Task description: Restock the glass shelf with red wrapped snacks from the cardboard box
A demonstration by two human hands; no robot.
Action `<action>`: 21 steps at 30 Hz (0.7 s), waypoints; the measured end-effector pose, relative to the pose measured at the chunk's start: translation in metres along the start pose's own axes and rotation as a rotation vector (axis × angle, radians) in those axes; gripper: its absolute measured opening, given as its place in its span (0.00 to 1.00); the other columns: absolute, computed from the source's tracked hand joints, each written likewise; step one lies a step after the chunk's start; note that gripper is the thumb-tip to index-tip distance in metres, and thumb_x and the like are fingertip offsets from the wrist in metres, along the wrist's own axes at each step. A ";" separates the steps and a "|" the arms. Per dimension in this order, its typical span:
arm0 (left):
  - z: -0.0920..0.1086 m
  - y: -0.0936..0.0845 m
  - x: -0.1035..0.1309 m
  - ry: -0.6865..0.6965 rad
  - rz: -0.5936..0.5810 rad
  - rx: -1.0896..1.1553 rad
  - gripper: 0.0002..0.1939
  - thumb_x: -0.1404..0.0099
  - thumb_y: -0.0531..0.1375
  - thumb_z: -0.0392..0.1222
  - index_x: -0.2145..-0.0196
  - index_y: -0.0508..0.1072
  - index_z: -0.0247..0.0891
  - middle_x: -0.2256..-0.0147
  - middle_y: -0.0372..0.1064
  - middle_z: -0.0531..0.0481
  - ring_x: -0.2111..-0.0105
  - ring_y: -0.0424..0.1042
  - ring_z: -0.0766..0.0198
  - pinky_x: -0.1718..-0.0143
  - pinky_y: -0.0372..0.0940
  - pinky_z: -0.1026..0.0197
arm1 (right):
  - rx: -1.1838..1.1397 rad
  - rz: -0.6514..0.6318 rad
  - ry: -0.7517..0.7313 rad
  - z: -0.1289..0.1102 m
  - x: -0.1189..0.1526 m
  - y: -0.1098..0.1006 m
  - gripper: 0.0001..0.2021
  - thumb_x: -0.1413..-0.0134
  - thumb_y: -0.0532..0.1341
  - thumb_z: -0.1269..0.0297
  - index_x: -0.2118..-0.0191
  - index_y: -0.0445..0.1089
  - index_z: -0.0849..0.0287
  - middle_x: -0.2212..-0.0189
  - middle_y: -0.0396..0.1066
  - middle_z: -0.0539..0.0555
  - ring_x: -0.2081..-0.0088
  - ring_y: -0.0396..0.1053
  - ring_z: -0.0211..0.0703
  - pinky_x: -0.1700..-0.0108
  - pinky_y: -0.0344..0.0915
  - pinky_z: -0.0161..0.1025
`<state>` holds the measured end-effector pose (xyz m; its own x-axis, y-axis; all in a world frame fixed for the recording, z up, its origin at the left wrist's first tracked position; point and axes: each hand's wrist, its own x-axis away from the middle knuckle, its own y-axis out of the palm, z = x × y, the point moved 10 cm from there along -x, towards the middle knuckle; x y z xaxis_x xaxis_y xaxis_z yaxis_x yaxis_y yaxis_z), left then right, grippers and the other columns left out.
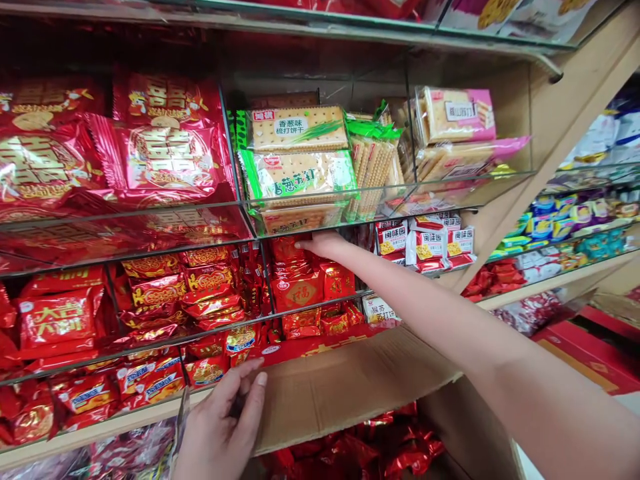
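In the head view, reaching with the right hand (323,245) into a shelf compartment (320,303) among red packets (299,288), grip impossible to tell, while positioning the left hand (217,423), half-open, beside a cardboard box (325,400) containing shiny red wrappers (330,457).

Just below my right hand (324,245), the packets (299,293) are glossy red, one bearing a gold diamond. Beside my left hand (220,423), the carton flap (325,400) is plain brown, and to that hand's right the loose packets (345,457) shine red. Above my right hand, cracker packs (300,172) show pale tan, dotted biscuits and green edges; to its right, small packets (430,245) are white and red with black characters.
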<state>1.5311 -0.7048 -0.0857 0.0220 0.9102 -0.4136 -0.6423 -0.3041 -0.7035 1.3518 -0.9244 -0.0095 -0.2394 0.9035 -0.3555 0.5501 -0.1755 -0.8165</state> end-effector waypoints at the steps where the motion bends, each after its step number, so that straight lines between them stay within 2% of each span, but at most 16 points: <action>1: -0.001 0.001 0.000 -0.007 -0.007 -0.003 0.15 0.41 0.54 0.51 0.62 0.69 0.39 0.81 0.65 0.58 0.83 0.66 0.69 0.83 0.61 0.70 | 0.007 -0.008 0.016 0.000 0.004 -0.003 0.20 0.53 0.61 0.57 0.54 0.66 0.62 0.54 0.67 0.60 0.50 0.62 0.56 0.49 0.58 0.47; 4: -0.005 0.005 -0.001 -0.052 -0.044 0.001 0.16 0.41 0.53 0.52 0.61 0.69 0.40 0.80 0.65 0.58 0.86 0.61 0.71 0.85 0.58 0.70 | 0.018 0.024 -0.025 -0.012 0.035 -0.022 0.19 0.49 0.58 0.58 0.54 0.66 0.66 0.56 0.68 0.60 0.50 0.63 0.51 0.48 0.56 0.45; 7: -0.005 0.008 -0.001 -0.091 -0.060 0.040 0.16 0.42 0.54 0.53 0.62 0.70 0.40 0.78 0.67 0.56 0.85 0.62 0.71 0.86 0.57 0.70 | -0.070 0.076 -0.186 -0.040 0.098 -0.051 0.13 0.49 0.58 0.63 0.58 0.67 0.65 0.59 0.69 0.55 0.54 0.64 0.43 0.50 0.58 0.42; 8: -0.003 0.008 -0.002 -0.097 -0.062 0.054 0.16 0.43 0.54 0.53 0.63 0.71 0.41 0.78 0.68 0.56 0.84 0.64 0.70 0.85 0.58 0.70 | -0.142 0.041 -0.223 -0.049 0.124 -0.056 0.10 0.48 0.57 0.64 0.61 0.68 0.63 0.62 0.69 0.52 0.56 0.65 0.40 0.51 0.60 0.41; 10: 0.001 0.008 -0.003 -0.104 -0.060 0.064 0.15 0.43 0.55 0.53 0.64 0.71 0.41 0.78 0.68 0.56 0.82 0.66 0.70 0.83 0.60 0.71 | -0.333 -0.184 -0.254 -0.062 0.179 -0.049 0.08 0.46 0.54 0.66 0.65 0.70 0.58 0.68 0.70 0.47 0.64 0.68 0.35 0.58 0.64 0.37; 12: 0.003 0.007 -0.003 -0.112 -0.052 0.047 0.15 0.44 0.55 0.52 0.65 0.72 0.40 0.78 0.69 0.57 0.82 0.66 0.70 0.82 0.60 0.71 | -0.469 -0.599 -0.307 -0.074 0.246 -0.014 0.08 0.46 0.55 0.69 0.67 0.71 0.55 0.70 0.72 0.45 0.67 0.69 0.32 0.62 0.65 0.32; 13: 0.004 0.006 -0.003 -0.114 -0.048 0.032 0.15 0.43 0.55 0.52 0.66 0.72 0.40 0.78 0.69 0.57 0.81 0.66 0.71 0.81 0.60 0.71 | -0.470 -0.738 -0.304 -0.070 0.276 0.006 0.08 0.47 0.55 0.70 0.68 0.72 0.54 0.71 0.72 0.46 0.68 0.69 0.33 0.63 0.65 0.31; 14: 0.004 0.006 -0.003 -0.114 -0.052 0.021 0.15 0.43 0.55 0.52 0.66 0.72 0.39 0.77 0.69 0.57 0.81 0.66 0.71 0.81 0.60 0.71 | -0.416 -0.798 -0.261 -0.057 0.298 0.027 0.08 0.48 0.56 0.71 0.67 0.72 0.54 0.70 0.73 0.47 0.68 0.70 0.35 0.63 0.65 0.33; 16: 0.003 0.009 -0.003 -0.117 -0.078 0.013 0.16 0.44 0.56 0.53 0.65 0.72 0.38 0.77 0.69 0.58 0.80 0.66 0.71 0.80 0.60 0.71 | -0.194 -0.706 -0.019 -0.006 0.317 0.068 0.08 0.50 0.57 0.71 0.66 0.72 0.57 0.68 0.74 0.54 0.65 0.70 0.44 0.62 0.65 0.39; 18: 0.000 0.012 -0.003 -0.131 -0.095 0.021 0.17 0.44 0.56 0.54 0.64 0.72 0.38 0.78 0.68 0.58 0.80 0.66 0.71 0.80 0.60 0.70 | -0.096 -0.629 0.135 0.034 0.330 0.109 0.15 0.55 0.63 0.64 0.58 0.69 0.61 0.61 0.71 0.61 0.59 0.68 0.51 0.59 0.64 0.43; 19: -0.002 0.012 -0.003 -0.140 -0.094 0.025 0.17 0.44 0.56 0.54 0.64 0.72 0.38 0.77 0.68 0.58 0.80 0.65 0.71 0.80 0.60 0.70 | -0.109 -0.610 0.158 0.044 0.334 0.128 0.18 0.55 0.63 0.61 0.57 0.68 0.63 0.60 0.71 0.62 0.59 0.67 0.52 0.59 0.64 0.43; 21: -0.003 0.009 0.000 -0.139 -0.055 0.037 0.17 0.44 0.56 0.52 0.61 0.71 0.39 0.76 0.68 0.57 0.80 0.65 0.70 0.80 0.61 0.68 | -0.150 -0.584 0.172 0.054 0.339 0.156 0.15 0.52 0.61 0.60 0.59 0.68 0.64 0.63 0.71 0.62 0.60 0.68 0.52 0.59 0.63 0.42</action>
<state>1.5282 -0.7082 -0.0937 -0.0468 0.9563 -0.2887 -0.6707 -0.2443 -0.7004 1.3131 -0.6666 -0.2825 -0.4087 0.8861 0.2188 0.4767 0.4116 -0.7768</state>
